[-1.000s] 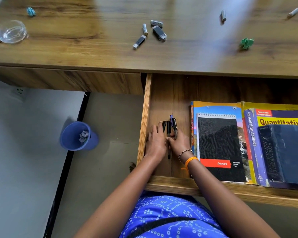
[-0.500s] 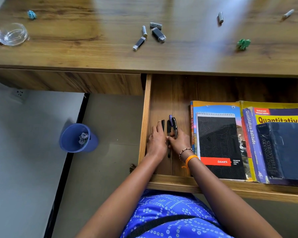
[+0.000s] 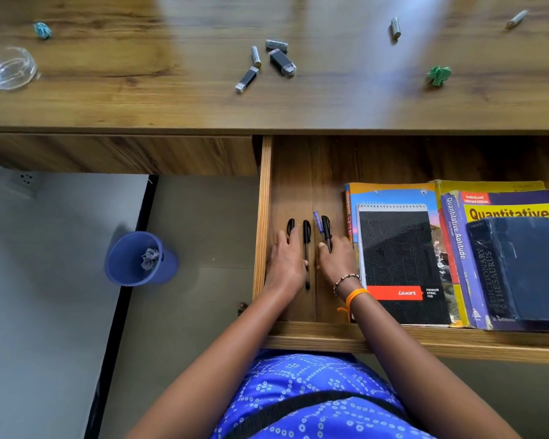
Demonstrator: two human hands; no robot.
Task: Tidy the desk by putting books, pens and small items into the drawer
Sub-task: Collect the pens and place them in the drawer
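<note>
The open drawer (image 3: pixel 263 198) holds several pens at its left end. My left hand (image 3: pixel 286 264) lies flat over one black pen (image 3: pixel 290 225), of which only the cap shows. A second black pen (image 3: pixel 306 248) lies bare between my hands. My right hand (image 3: pixel 338 263) pinches the lower ends of a purple pen (image 3: pixel 317 220) and a black pen (image 3: pixel 326 229) beside the books. A black spiral pad (image 3: pixel 400 264), a Quantitative Aptitude book (image 3: pixel 514 209) and a dark dictionary (image 3: pixel 526 267) lie stacked on the drawer's right side.
On the desk top (image 3: pixel 171 99) lie two USB sticks (image 3: pixel 247 79), several small batteries (image 3: pixel 255 55), a green paper scrap (image 3: pixel 438 76), a blue scrap (image 3: pixel 42 30) and a glass bowl (image 3: pixel 8 68). A blue bin (image 3: pixel 124 270) stands on the floor to the left.
My hands have moved apart, spreading the pens: one now lies bare between them, and the two on the right have shifted toward the books.
</note>
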